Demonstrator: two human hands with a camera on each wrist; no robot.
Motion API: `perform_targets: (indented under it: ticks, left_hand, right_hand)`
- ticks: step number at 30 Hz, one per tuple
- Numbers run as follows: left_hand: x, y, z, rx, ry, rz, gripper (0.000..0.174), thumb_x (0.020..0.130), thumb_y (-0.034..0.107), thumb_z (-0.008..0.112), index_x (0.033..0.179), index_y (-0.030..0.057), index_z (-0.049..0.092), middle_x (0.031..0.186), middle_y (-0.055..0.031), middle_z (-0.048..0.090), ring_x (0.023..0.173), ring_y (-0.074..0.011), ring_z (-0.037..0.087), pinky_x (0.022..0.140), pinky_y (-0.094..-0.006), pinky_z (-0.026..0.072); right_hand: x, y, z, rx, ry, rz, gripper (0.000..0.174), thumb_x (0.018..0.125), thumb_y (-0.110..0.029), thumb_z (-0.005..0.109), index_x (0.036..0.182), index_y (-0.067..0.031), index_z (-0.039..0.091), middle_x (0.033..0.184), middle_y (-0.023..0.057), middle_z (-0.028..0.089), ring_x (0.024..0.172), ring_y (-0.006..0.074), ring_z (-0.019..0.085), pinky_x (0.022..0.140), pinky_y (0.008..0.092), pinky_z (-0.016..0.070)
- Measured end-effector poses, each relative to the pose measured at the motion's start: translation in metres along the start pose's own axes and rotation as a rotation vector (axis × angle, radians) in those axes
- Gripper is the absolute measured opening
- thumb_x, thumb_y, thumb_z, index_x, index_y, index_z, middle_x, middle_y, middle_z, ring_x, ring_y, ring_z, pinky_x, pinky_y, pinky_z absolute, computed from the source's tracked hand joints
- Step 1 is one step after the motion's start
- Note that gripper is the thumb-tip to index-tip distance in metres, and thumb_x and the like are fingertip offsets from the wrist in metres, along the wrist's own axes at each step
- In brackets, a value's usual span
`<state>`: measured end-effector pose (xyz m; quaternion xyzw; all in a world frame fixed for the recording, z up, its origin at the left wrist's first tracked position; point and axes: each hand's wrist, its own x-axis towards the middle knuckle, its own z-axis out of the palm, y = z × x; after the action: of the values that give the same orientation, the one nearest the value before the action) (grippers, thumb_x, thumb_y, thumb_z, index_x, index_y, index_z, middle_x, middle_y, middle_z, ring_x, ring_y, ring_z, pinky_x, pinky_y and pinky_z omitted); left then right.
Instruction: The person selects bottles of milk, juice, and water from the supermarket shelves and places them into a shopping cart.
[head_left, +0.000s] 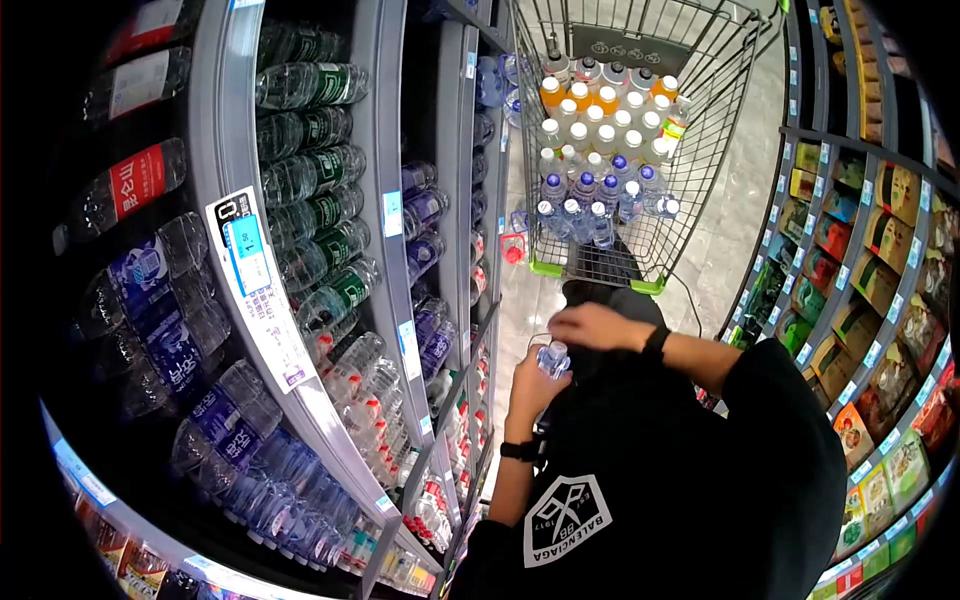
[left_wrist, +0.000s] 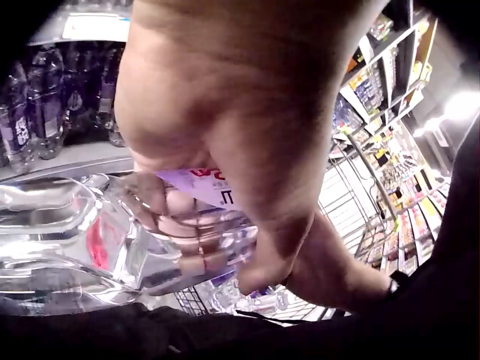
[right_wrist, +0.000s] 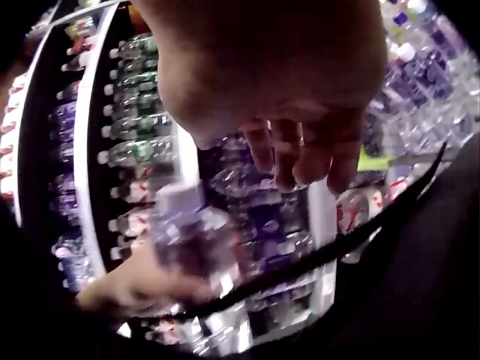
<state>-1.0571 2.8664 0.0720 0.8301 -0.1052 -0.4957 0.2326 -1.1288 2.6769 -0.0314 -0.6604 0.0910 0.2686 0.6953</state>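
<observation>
My left hand [head_left: 532, 388] holds a clear plastic water bottle [head_left: 553, 357] in front of my body, its capped top pointing up and away. The left wrist view shows the bottle's ribbed clear body [left_wrist: 60, 240] large and close, with a red mark on it and part of a purple and white label [left_wrist: 199, 184] beside the hand. My right hand [head_left: 597, 328] is just beyond the bottle. In the right wrist view the right hand's fingers [right_wrist: 285, 154] hang loosely bent with nothing between them, apart from the pale cap [right_wrist: 180, 196].
Ahead stands a wire shopping cart [head_left: 720, 130] with several water and orange drink bottles [head_left: 600, 97] in it. Bottle shelves [head_left: 385, 130] run along the left, full of green- and purple-labelled bottles. Snack shelves [head_left: 860, 230] line the right side. Pale floor tiles [head_left: 725, 210] show beside the cart.
</observation>
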Motion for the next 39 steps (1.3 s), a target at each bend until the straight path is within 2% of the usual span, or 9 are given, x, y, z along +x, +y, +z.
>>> perform_targets:
  ticks: [7, 8, 12, 18, 20, 24, 27, 34, 39]
  left_hand:
    - [0.049, 0.020, 0.019, 0.118, -0.053, 0.188, 0.064, 0.067, 0.021, 0.090, 0.121, 0.0050, 0.059, 0.103, -0.0214, 0.072, 0.098, -0.0438, 0.070, 0.081, -0.0483, 0.0574]
    - [0.056, 0.025, 0.022, 0.114, -0.049, 0.211, 0.065, 0.067, 0.021, 0.090, 0.121, 0.0049, 0.059, 0.102, -0.0215, 0.072, 0.098, -0.0439, 0.070, 0.081, -0.0483, 0.0574]
    - [0.088, 0.051, 0.039, 0.004, -0.154, 0.395, 0.061, 0.070, 0.020, 0.089, 0.122, 0.0058, 0.059, 0.113, -0.0182, 0.071, 0.105, -0.0398, 0.068, 0.088, -0.0457, 0.0553]
    - [0.104, 0.057, 0.067, 0.131, 0.060, 0.788, 0.063, 0.083, 0.013, 0.077, 0.141, 0.0086, 0.054, 0.130, -0.0175, 0.063, 0.114, -0.0345, 0.065, 0.096, -0.0398, 0.0538]
    - [0.094, 0.051, 0.066, -0.089, -0.189, 0.415, 0.056, 0.088, 0.014, 0.074, 0.141, 0.0093, 0.056, 0.129, -0.0164, 0.065, 0.113, -0.0327, 0.066, 0.095, -0.0393, 0.0540]
    - [0.073, -0.003, 0.058, 0.050, -0.161, 0.299, 0.045, 0.093, 0.020, 0.071, 0.134, 0.0059, 0.061, 0.122, -0.0161, 0.068, 0.108, -0.0309, 0.068, 0.093, -0.0382, 0.0544]
    - [0.053, -0.063, 0.055, -0.059, -0.061, 0.192, 0.044, 0.093, 0.020, 0.071, 0.133, 0.0033, 0.061, 0.123, -0.0171, 0.069, 0.106, -0.0290, 0.069, 0.091, -0.0378, 0.0548]
    - [-0.005, -0.163, 0.066, -0.382, 0.264, -0.128, 0.040, 0.094, 0.016, 0.072, 0.130, 0.0016, 0.062, 0.117, -0.0167, 0.072, 0.098, -0.0236, 0.070, 0.086, -0.0359, 0.0558]
    - [-0.046, -0.203, 0.095, -0.599, 0.399, -0.170, 0.035, 0.097, 0.016, 0.071, 0.129, 0.0035, 0.062, 0.112, -0.0106, 0.072, 0.099, -0.0176, 0.068, 0.088, -0.0310, 0.0542]
  right_hand:
    - [-0.042, -0.037, -0.005, -0.300, 0.320, -0.010, 0.045, 0.099, -0.048, 0.061, 0.114, -0.0066, 0.063, 0.093, 0.0194, 0.072, 0.083, 0.0379, 0.070, 0.070, 0.0464, 0.0534]
    - [-0.042, -0.030, -0.006, -0.187, 0.457, -0.103, 0.039, 0.096, -0.043, 0.064, 0.098, -0.0047, 0.062, 0.081, 0.0193, 0.067, 0.075, 0.0401, 0.068, 0.065, 0.0479, 0.0518]
    - [-0.056, -0.018, -0.023, 0.153, 0.689, -0.182, 0.026, 0.089, -0.027, 0.076, 0.095, -0.0026, 0.069, 0.076, 0.0172, 0.066, 0.067, 0.0351, 0.066, 0.062, 0.0386, 0.0510]
    - [-0.072, 0.021, -0.051, -0.483, 0.713, -0.283, 0.023, 0.082, -0.024, 0.076, 0.082, -0.0069, 0.060, 0.071, 0.0144, 0.064, 0.069, 0.0360, 0.066, 0.062, 0.0467, 0.0523]
    - [-0.070, 0.042, -0.068, -0.525, 0.674, -0.190, 0.023, 0.083, -0.025, 0.075, 0.084, -0.0076, 0.061, 0.073, 0.0150, 0.066, 0.072, 0.0367, 0.068, 0.064, 0.0472, 0.0526]
    - [-0.041, 0.094, -0.094, -0.400, 0.711, 0.109, 0.024, 0.085, -0.027, 0.074, 0.095, -0.0060, 0.066, 0.082, 0.0198, 0.070, 0.079, 0.0401, 0.069, 0.070, 0.0494, 0.0537]
    - [-0.014, 0.148, -0.102, -0.325, 0.734, 0.185, 0.028, 0.082, -0.027, 0.077, 0.093, -0.0032, 0.066, 0.066, 0.0143, 0.064, 0.063, 0.0287, 0.067, 0.064, 0.0412, 0.0524]
    - [0.050, 0.217, -0.109, -0.298, 0.993, 0.451, 0.040, 0.081, -0.026, 0.083, 0.107, -0.0030, 0.065, 0.082, 0.0164, 0.071, 0.077, 0.0304, 0.071, 0.073, 0.0424, 0.0548]
    - [0.051, 0.213, -0.114, -0.129, 1.013, 0.336, 0.049, 0.088, -0.020, 0.079, 0.132, -0.0044, 0.064, 0.098, 0.0126, 0.073, 0.082, 0.0200, 0.068, 0.077, 0.0355, 0.0552]
